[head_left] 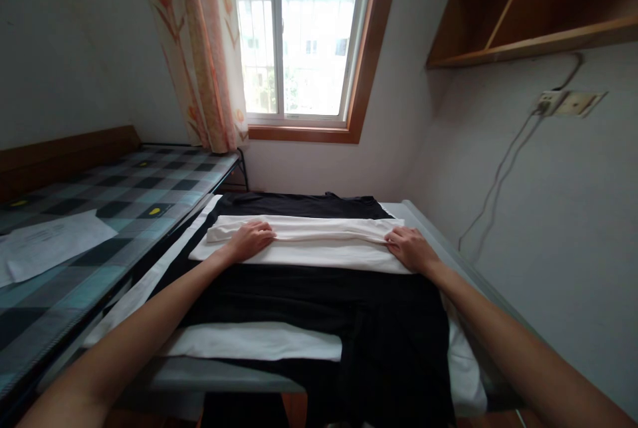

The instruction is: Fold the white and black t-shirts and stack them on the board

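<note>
A white cloth (pixel 319 253), folded into a long flat strip, lies crosswise on black fabric (pixel 309 292). My left hand (pixel 252 240) is closed on the strip's upper layer near its left end. At the right end, my right hand (pixel 409 248) pinches the same folded layer. Between both hands the fold runs nearly straight. Closer to me, a second white piece (pixel 259 341) shows on the black fabric. More white fabric (pixel 463 368) sticks out from under the black at the lower right. Both thumbs are mostly hidden.
The fabrics rest on a grey table (pixel 234 375). To the left is a bed with a checkered cover (pixel 169 185) and a paper sheet (pixel 60 245). A curtain (pixel 209 49) and window stand ahead. A wooden shelf (pixel 538 46) and cables (pixel 498 175) are on the right wall.
</note>
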Demonstrator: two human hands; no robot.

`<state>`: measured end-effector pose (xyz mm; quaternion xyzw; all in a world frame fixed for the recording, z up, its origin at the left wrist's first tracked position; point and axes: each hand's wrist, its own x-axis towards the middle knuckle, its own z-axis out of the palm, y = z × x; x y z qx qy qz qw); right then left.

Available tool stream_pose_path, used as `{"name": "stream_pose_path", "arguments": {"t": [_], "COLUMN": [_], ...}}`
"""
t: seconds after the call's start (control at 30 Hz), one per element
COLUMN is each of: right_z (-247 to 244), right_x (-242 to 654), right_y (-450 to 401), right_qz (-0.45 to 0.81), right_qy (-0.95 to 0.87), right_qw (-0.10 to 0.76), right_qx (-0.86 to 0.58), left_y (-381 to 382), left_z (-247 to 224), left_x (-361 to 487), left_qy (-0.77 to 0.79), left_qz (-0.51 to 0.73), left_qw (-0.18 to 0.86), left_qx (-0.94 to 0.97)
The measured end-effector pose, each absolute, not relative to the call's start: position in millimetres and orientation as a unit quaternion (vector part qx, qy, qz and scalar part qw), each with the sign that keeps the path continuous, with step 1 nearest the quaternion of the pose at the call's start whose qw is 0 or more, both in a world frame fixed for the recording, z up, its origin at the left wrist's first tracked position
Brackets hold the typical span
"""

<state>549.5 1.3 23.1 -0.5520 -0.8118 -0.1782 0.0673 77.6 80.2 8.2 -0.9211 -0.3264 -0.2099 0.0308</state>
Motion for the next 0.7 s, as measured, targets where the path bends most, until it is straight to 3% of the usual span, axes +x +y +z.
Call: {"name": "stream_pose_path", "arguments": {"t": [0.4,0.7], "right_z": [34,35], "right_x": [567,500], "right_y": [-1,33], "right_qz": [-0.167,-0.156], "right_qy": [-0.791,-0.778], "right_qw": [0.023,0.191], "right_qx": [-0.589,-0.579], "left_y": [68,91], "left_z": [26,37], "left_x": [-36,-45], "left_qy": [-0.501,-0.706], "left_qz": [-0.101,-0.179], "left_qw": [0.123,0.013], "left_qx": [-0.851,-0.685]}}
